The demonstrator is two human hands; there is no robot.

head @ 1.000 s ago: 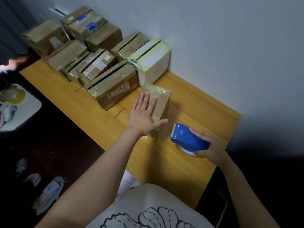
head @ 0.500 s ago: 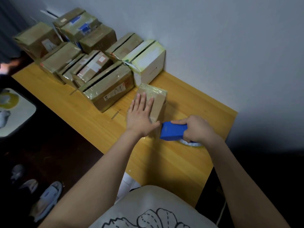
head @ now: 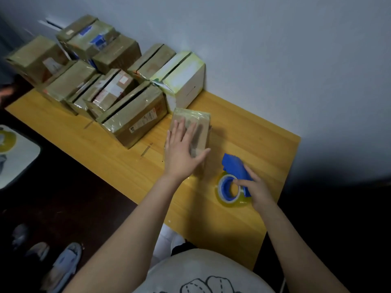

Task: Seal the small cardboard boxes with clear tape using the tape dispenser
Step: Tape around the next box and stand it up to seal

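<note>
A small brown cardboard box [head: 200, 121], wrapped in clear tape, lies flat near the middle of the wooden table [head: 254, 134]. My left hand [head: 183, 151] rests flat on its top with fingers spread. To the right, my right hand [head: 254, 188] grips the blue tape dispenser [head: 234, 164], which is tilted on its side so the clear tape roll [head: 229, 192] faces up. The dispenser sits apart from the box, just right of its near end.
Several taped cardboard boxes [head: 135, 115] and a white box [head: 184, 81] are stacked along the wall at the back left. The table's right edge [head: 296, 144] and near edge are close. Slippers [head: 63, 265] lie on the dark floor at the lower left.
My right hand drew the dispenser back from the box's near end to the right and tipped it, exposing the roll. My left hand stayed flat on the box.
</note>
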